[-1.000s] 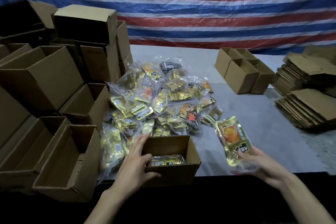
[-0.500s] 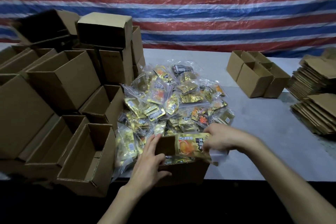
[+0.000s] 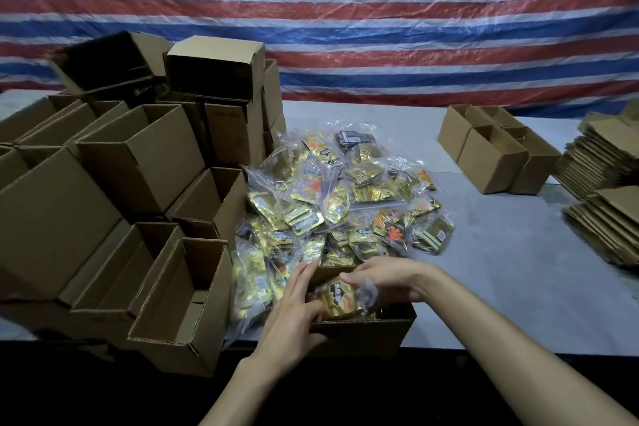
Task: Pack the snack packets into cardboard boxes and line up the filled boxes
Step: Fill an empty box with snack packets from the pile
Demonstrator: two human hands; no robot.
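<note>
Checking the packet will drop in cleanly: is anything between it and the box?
Nothing visible. The right hand holds the packet over the open box; the left hand grips the box's left wall, beside the packet.

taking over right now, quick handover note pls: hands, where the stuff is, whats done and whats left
Left hand grips the left wall of the open box at the near edge of the table.
Right hand holds a gold packet inside that box.
Packet pile lies just behind it. Empty boxes are stacked on the left.
Done: box being loaded, but the hands hide how full it is.
Left: release the packet, fill the box, line it up, work through the pile.
</note>
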